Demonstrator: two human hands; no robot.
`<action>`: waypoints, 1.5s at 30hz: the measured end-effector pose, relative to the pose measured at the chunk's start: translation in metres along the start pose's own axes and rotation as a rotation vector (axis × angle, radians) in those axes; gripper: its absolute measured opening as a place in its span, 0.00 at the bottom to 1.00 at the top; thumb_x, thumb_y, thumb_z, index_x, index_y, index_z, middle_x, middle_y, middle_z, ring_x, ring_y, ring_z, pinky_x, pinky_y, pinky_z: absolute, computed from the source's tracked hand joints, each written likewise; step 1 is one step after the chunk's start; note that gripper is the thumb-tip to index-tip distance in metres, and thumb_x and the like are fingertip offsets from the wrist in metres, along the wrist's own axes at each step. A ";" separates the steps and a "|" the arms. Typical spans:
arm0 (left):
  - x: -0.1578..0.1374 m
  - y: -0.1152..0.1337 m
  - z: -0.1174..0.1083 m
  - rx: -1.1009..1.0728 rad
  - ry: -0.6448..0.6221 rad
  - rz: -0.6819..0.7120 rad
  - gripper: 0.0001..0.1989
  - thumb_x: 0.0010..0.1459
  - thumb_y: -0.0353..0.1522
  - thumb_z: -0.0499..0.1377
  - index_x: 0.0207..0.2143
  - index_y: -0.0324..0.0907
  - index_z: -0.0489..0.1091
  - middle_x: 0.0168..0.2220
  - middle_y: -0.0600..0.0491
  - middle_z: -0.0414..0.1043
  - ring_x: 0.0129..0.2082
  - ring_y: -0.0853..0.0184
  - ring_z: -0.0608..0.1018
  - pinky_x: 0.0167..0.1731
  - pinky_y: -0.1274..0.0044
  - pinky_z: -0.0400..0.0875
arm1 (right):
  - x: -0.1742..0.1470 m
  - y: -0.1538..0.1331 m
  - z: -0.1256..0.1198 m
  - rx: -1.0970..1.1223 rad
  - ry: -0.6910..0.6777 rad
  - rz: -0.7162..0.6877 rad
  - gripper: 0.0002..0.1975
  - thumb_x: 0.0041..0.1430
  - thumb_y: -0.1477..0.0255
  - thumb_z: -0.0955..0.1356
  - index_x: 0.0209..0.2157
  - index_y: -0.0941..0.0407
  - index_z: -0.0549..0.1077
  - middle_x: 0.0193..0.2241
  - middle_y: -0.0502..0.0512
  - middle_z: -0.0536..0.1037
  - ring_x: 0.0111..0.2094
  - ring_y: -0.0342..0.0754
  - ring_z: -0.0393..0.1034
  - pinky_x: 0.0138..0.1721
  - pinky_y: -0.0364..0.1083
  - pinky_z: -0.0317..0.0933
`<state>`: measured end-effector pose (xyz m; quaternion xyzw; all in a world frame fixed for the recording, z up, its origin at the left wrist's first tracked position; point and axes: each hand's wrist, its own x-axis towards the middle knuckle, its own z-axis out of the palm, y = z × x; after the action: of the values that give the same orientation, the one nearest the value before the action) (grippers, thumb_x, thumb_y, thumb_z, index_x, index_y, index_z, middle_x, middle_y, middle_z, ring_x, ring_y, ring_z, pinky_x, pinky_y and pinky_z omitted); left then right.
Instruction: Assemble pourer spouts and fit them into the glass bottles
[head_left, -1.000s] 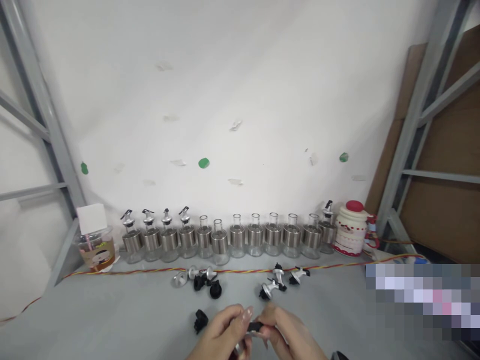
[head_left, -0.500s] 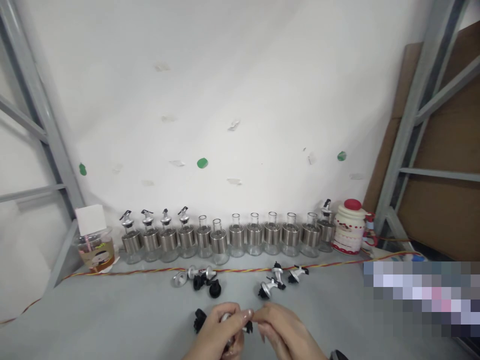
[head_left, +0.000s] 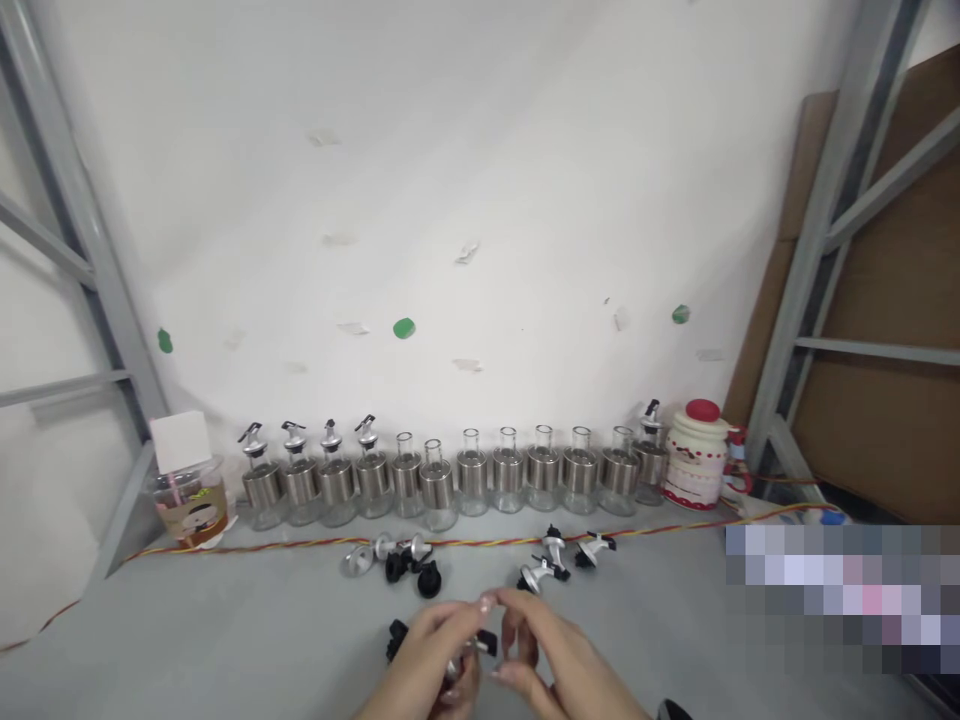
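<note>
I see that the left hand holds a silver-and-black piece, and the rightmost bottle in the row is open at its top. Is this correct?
Not fully: the rightmost bottle is not open at its top; the head view shows a pourer on it. The left hand does hold a silver-and-black piece.

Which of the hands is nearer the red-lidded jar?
Right. The right hand is below and left of the red-lidded jar in view, apart from it; the left hand is farther left.
</note>
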<state>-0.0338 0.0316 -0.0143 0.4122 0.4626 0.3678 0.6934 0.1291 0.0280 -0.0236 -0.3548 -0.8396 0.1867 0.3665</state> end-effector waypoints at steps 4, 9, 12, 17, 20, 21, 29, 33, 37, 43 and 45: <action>0.002 -0.003 0.003 -0.037 -0.070 -0.111 0.27 0.40 0.58 0.52 0.22 0.43 0.59 0.09 0.65 0.57 0.08 0.80 0.58 0.09 0.87 0.48 | 0.000 -0.002 0.010 0.053 -0.060 -0.002 0.10 0.58 0.72 0.62 0.42 0.56 0.68 0.33 0.55 0.76 0.33 0.46 0.72 0.36 0.41 0.65; 0.007 0.001 -0.012 0.267 0.033 0.068 0.34 0.48 0.58 0.38 0.47 0.44 0.56 0.20 0.54 0.72 0.11 0.68 0.71 0.09 0.82 0.56 | 0.006 0.011 0.005 0.022 0.116 0.006 0.07 0.59 0.71 0.61 0.37 0.55 0.69 0.30 0.52 0.76 0.32 0.45 0.72 0.34 0.41 0.65; 0.002 0.018 -0.029 0.682 0.390 0.363 0.26 0.53 0.53 0.42 0.42 0.44 0.61 0.29 0.52 0.70 0.20 0.66 0.74 0.18 0.77 0.63 | 0.015 0.039 -0.008 -0.119 0.354 0.105 0.09 0.60 0.70 0.60 0.39 0.56 0.69 0.32 0.55 0.75 0.34 0.47 0.71 0.37 0.45 0.65; -0.009 0.036 -0.056 1.343 0.716 0.202 0.21 0.51 0.51 0.47 0.29 0.44 0.65 0.26 0.48 0.73 0.29 0.54 0.75 0.27 0.71 0.61 | 0.023 0.080 -0.013 -0.362 0.447 0.102 0.14 0.58 0.76 0.59 0.45 0.59 0.67 0.34 0.58 0.72 0.35 0.50 0.69 0.37 0.50 0.65; -0.011 0.031 -0.062 1.366 0.551 0.037 0.25 0.35 0.48 0.62 0.33 0.43 0.66 0.29 0.45 0.76 0.31 0.50 0.76 0.27 0.71 0.62 | 0.020 0.076 -0.007 -0.495 0.430 0.080 0.15 0.56 0.77 0.60 0.46 0.57 0.67 0.36 0.59 0.72 0.37 0.53 0.68 0.37 0.54 0.63; -0.011 0.029 -0.062 1.375 0.512 0.026 0.26 0.31 0.44 0.66 0.34 0.42 0.67 0.31 0.44 0.76 0.33 0.49 0.76 0.28 0.71 0.62 | 0.018 0.071 -0.005 -0.506 0.412 0.075 0.15 0.56 0.77 0.61 0.46 0.57 0.67 0.37 0.59 0.72 0.38 0.53 0.67 0.38 0.54 0.63; 0.007 0.021 -0.070 1.266 0.600 0.232 0.09 0.49 0.35 0.56 0.33 0.41 0.68 0.33 0.46 0.75 0.33 0.56 0.76 0.30 0.72 0.63 | 0.022 0.024 0.028 -0.383 0.095 -0.033 0.20 0.51 0.86 0.61 0.43 0.55 0.70 0.37 0.58 0.72 0.39 0.51 0.66 0.40 0.51 0.62; 0.020 0.027 -0.091 1.111 0.748 0.372 0.12 0.52 0.30 0.51 0.40 0.40 0.64 0.40 0.46 0.71 0.39 0.61 0.74 0.37 0.74 0.65 | 0.061 0.008 0.049 -0.375 0.026 -0.017 0.19 0.53 0.84 0.62 0.43 0.53 0.70 0.37 0.55 0.73 0.39 0.51 0.66 0.41 0.49 0.61; 0.026 0.029 -0.101 0.957 0.858 0.495 0.17 0.55 0.32 0.48 0.48 0.38 0.58 0.44 0.43 0.68 0.40 0.60 0.73 0.38 0.71 0.67 | 0.106 0.004 0.070 -0.370 0.054 0.034 0.15 0.54 0.71 0.66 0.45 0.53 0.70 0.35 0.57 0.74 0.40 0.55 0.66 0.40 0.51 0.60; 0.024 0.028 -0.098 0.817 0.902 0.619 0.14 0.53 0.36 0.51 0.41 0.39 0.60 0.38 0.44 0.68 0.37 0.58 0.74 0.38 0.67 0.66 | 0.128 0.014 0.085 -0.277 0.030 0.061 0.08 0.53 0.76 0.64 0.31 0.59 0.75 0.28 0.58 0.76 0.38 0.57 0.69 0.39 0.53 0.57; 0.023 0.028 -0.096 0.784 0.898 0.651 0.14 0.52 0.37 0.52 0.39 0.40 0.60 0.38 0.45 0.67 0.38 0.57 0.72 0.39 0.66 0.65 | 0.126 0.015 0.078 -0.204 0.051 0.077 0.08 0.51 0.79 0.64 0.31 0.59 0.75 0.29 0.58 0.75 0.39 0.57 0.68 0.41 0.54 0.56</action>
<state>-0.1211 0.0855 -0.0187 0.5587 0.6570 0.4986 0.0875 0.0172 0.1263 -0.0235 -0.4270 -0.8303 0.1050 0.3424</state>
